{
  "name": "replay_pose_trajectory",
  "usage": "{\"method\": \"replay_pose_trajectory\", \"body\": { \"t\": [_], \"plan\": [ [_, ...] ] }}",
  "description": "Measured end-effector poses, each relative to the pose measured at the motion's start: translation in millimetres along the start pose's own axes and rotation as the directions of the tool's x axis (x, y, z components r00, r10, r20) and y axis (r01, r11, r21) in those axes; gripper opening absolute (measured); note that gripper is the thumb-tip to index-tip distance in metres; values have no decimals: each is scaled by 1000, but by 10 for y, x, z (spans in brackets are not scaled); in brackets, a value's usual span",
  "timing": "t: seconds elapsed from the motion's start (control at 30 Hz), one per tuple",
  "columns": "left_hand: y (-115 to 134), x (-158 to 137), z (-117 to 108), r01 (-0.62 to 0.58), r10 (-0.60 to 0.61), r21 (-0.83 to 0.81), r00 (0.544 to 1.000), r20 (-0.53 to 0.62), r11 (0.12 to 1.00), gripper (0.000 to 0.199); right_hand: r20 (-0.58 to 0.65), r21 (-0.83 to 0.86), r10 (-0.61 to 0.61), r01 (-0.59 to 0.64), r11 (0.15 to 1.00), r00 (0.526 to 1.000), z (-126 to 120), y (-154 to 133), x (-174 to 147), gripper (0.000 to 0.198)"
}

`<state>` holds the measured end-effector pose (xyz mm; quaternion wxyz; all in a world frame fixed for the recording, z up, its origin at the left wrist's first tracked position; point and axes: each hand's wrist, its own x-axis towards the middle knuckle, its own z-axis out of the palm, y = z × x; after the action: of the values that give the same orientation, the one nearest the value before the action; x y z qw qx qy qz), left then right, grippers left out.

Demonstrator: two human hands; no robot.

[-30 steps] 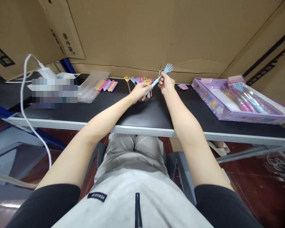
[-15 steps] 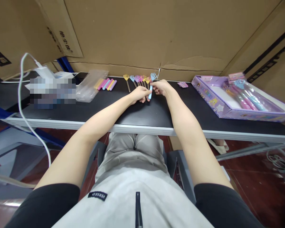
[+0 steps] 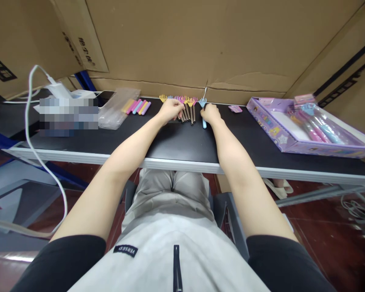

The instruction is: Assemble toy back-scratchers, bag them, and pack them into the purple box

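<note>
Head view, finding on change: a second ago both hands had the blue claw-headed stick (image 3: 204, 123) raised between them; it is now down at the tabletop (image 3: 182, 142), just right of the row of claw-headed sticks (image 3: 192, 115). The left hand (image 3: 170, 109) has left it and is now over the left part of that row. In this inspector's judgement, two-handed handling of the blue piece has given way to placing it, with the left hand's attention on the row.

Condition of fingers: those of the right hand (image 3: 212, 113) appear closed about the middle of the blue piece. Those of the left hand are curled, thumb and forefinger towards the sticks; whether they pinch one cannot be told.

Condition of the blue piece: a light blue claw with spread prongs points to the cardboard wall (image 3: 182, 48), and a pale blue grip faces the person. The right fingers hide part of its middle. By contrast, the row shows brown shafts with dark ends beneath yellow, blue, purple and pink claws, standing close together.

Adjacent items: coloured sleeves (image 3: 137, 107) lie side by side next to a clear plastic bag (image 3: 114, 115) on the left. On the right, a small pink card (image 3: 235, 109) lies near the purple box (image 3: 272, 127), which holds bagged sticks (image 3: 322, 125).
</note>
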<state>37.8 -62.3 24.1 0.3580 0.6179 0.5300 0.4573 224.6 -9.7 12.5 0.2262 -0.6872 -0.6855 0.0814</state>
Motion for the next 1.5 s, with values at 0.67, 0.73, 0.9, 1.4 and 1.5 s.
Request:
{"method": "replay_pose_trajectory", "body": {
  "t": [0.67,0.73,0.9,1.4,1.5],
  "plan": [
    [-477,284,-512,82,-29,753,996,-84,653,22,81,-109,39,-30,994,996,-209,167,8,36],
    [-501,302,-516,74,-36,752,997,-67,655,22,82,-115,24,-14,993,996,-197,193,16,36],
    [-508,311,-525,57,-40,760,998,-40,647,24,86,-143,18,-6,990,996,-175,217,39,39],
    [-462,270,-515,81,-51,687,997,-63,722,15,80,-81,33,-26,996,996,-149,153,57,41],
    [-454,265,-513,83,-57,719,997,-60,691,18,94,-75,31,-24,997,995,-133,117,40,38]
  ]
}}
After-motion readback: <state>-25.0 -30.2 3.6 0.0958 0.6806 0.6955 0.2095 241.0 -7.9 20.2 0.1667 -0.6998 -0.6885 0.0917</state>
